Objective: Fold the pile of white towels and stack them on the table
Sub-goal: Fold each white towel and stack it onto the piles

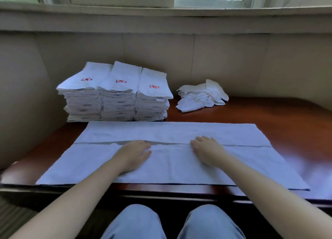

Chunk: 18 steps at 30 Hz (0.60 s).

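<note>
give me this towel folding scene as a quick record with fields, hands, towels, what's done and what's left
surface: dark red-brown table below a window
towel in work: white towel spread flat at the near edge, its near and far long sides folded in to meet at a seam
left hand: flat, pressing the near flap beside the seam
right hand: flat, pressing the near flap beside the seam
done: three folded stacks side by side at far left, red emblems on top
left: crumpled towel pile at far centre-right

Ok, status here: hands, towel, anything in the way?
Both flat: left hand, right hand on spread towel. Folded edge runs along its middle. Behind: folded stacks, loose pile; nothing blocking.
</note>
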{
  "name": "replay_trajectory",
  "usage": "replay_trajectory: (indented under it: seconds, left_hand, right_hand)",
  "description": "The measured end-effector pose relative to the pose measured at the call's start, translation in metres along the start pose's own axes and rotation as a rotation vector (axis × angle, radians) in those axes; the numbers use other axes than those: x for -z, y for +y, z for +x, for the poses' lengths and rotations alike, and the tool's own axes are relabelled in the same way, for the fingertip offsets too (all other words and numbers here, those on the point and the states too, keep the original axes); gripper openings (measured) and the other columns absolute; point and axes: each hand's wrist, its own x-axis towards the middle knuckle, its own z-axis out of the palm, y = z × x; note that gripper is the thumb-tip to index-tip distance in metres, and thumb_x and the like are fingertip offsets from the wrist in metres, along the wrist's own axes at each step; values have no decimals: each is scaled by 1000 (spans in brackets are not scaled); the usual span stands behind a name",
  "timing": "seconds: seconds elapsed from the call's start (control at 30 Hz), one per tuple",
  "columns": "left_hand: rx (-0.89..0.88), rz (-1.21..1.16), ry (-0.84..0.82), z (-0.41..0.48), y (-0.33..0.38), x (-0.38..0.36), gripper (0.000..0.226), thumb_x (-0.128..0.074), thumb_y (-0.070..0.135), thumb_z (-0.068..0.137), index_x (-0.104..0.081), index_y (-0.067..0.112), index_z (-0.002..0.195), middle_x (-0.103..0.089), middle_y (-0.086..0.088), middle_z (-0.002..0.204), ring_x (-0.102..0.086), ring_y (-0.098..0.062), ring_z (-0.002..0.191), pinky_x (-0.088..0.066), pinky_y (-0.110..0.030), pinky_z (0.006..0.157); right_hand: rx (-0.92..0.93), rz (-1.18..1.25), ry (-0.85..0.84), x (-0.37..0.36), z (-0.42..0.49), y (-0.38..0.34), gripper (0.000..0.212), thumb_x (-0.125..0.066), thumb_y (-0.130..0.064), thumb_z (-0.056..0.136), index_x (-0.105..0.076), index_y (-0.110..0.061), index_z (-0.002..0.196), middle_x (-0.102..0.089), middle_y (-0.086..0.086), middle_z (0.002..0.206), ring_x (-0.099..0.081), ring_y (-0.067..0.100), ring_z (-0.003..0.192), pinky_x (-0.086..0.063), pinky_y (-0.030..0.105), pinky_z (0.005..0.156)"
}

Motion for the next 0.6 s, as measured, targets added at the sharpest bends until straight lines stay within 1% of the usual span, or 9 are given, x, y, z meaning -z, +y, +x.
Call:
replay_trajectory:
  seconds: [0.03, 0.1, 0.17, 0.23, 0.3, 0.33, 0.4, 0.5, 0.6]
  left_hand:
    - [-73, -13, 27, -7, 1, 2, 44, -39, 47, 98, -50, 24, 133, -48, 5, 137, -43, -15, 127, -33, -29, 103]
    - [-227, 36, -1, -30, 0, 1, 56, -41, 63, 89, -48, 30, 134, -45, 9, 134, -42, -10, 124, -34, -25, 101]
    - [-313, 123, -60, -53, -5, -2, 74, -32, 78, 78, -40, 36, 138, -38, 12, 133, -36, -7, 120, -29, -22, 100]
    - [-353, 157, -36, -70, -8, 3, 72, -39, 77, 76, -46, 34, 133, -43, 8, 124, -41, -10, 110, -31, -20, 91]
    - [-490, 229, 59, -77, -3, 10, 56, -59, 67, 73, -63, 25, 110, -57, 5, 102, -55, -13, 88, -42, -16, 73]
    - [-567, 306, 116, -78, 1, 13, 46, -68, 62, 69, -68, 24, 94, -60, 6, 88, -57, -12, 73, -44, -15, 60]
    - [-657, 398, 197, -80, 7, 13, 36, -76, 55, 61, -67, 22, 74, -58, 7, 70, -55, -11, 55, -43, -18, 44]
    - [-690, 349, 236, -86, 8, 5, 23, -68, 38, 69, -63, 16, 68, -57, 5, 65, -54, -13, 52, -43, -22, 45]
    - [-652, 292, 324, -92, -3, 3, 13, -45, 19, 71, -50, 18, 83, -57, 4, 66, -55, -13, 53, -42, -21, 46]
  right_hand:
    - [94, 50, 35, -4, -9, -8, 40, -40, -40, 98, -47, -24, 133, -45, 2, 137, -39, 24, 131, -28, 34, 107]
    - [283, 205, -31, -10, -37, -25, 57, -42, -62, 89, -42, -32, 137, -39, -2, 145, -33, 17, 134, -23, 28, 110]
    - [323, 209, -78, -15, -58, -35, 76, -24, -81, 78, -37, -38, 139, -31, -5, 150, -24, 14, 139, -18, 29, 113]
    - [313, 134, 27, -15, -63, -35, 67, -20, -71, 87, -48, -29, 130, -42, -3, 139, -37, 19, 131, -33, 30, 105]
    - [292, 23, 66, -8, -62, -36, 35, -37, -41, 97, -46, -22, 125, -45, -2, 127, -44, 21, 120, -44, 35, 88]
    - [278, -26, 50, -4, -60, -38, 33, -43, -25, 95, -42, -20, 127, -43, -1, 125, -44, 21, 118, -45, 37, 83]
    - [213, -48, 13, 1, -56, -43, 51, -44, -3, 83, -36, -19, 130, -42, 0, 125, -45, 23, 117, -47, 40, 82]
    - [94, 134, 41, 10, -57, -43, 58, -42, -2, 77, -38, -24, 130, -50, -3, 124, -51, 24, 112, -47, 35, 83]
    - [60, 294, -17, 23, -53, -34, 39, -43, -10, 83, -49, -29, 118, -60, -2, 109, -54, 20, 97, -44, 30, 76]
